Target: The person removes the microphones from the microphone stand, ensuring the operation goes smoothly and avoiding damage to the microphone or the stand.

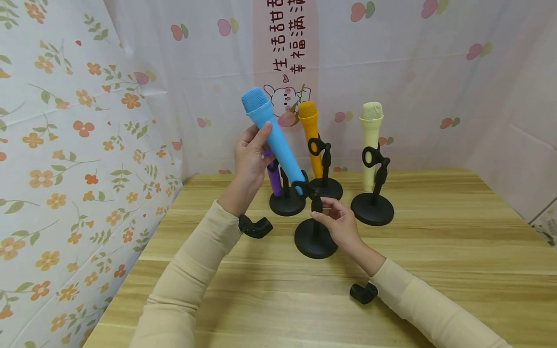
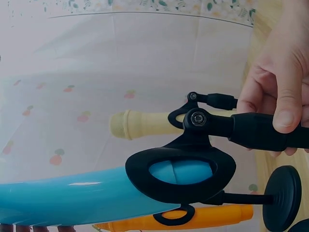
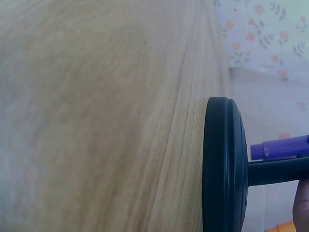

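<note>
A light blue microphone (image 1: 283, 143) leans up and to the left, held near its head by my left hand (image 1: 250, 157). Its narrow lower end sits inside the ring clip (image 2: 135, 169) of a black desk stand (image 1: 316, 244). My right hand (image 1: 341, 226) grips that stand's post, thumb in front, just below the clip joint. The stand's round base rests on the table. In the left wrist view the blue end shows through the ring, and my right thumb (image 2: 286, 113) lies on the post. Only fingertips of my left hand show there.
Behind stand a purple microphone (image 1: 274, 179), partly hidden by my left hand, an orange one (image 1: 310, 128) and a pale yellow one (image 1: 371, 130), each in a black stand. The wooden table (image 1: 270, 299) meets a patterned cloth backdrop (image 1: 209, 96). Black wrist devices (image 1: 256, 228) hang by both sleeves.
</note>
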`<state>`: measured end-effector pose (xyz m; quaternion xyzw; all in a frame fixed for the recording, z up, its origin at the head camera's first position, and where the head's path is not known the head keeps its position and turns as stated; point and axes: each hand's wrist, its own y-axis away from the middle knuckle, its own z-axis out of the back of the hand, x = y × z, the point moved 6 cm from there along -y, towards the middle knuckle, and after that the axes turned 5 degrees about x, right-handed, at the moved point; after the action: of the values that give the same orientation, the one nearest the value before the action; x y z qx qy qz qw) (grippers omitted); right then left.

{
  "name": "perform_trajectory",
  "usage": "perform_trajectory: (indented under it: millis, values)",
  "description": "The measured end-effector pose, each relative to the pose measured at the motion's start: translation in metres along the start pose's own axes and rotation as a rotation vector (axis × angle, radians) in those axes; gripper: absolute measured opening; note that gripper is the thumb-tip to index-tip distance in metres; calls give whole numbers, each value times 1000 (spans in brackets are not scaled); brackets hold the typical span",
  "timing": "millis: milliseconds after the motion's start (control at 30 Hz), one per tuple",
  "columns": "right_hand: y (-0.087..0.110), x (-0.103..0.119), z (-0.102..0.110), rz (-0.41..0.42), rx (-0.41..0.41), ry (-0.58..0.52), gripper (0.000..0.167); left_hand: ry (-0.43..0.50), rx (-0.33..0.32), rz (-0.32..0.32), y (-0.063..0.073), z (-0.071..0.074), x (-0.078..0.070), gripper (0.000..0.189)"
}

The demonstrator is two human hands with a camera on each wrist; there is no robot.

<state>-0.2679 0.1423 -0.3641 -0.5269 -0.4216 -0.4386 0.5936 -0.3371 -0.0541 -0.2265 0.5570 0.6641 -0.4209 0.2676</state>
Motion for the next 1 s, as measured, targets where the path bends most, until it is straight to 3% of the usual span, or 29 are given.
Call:
perform_trajectory:
  millis: [1000]
  values:
    - [0, 1, 1, -10, -13, 17, 34, 27, -36, -20, -6, 3, -9, 38]
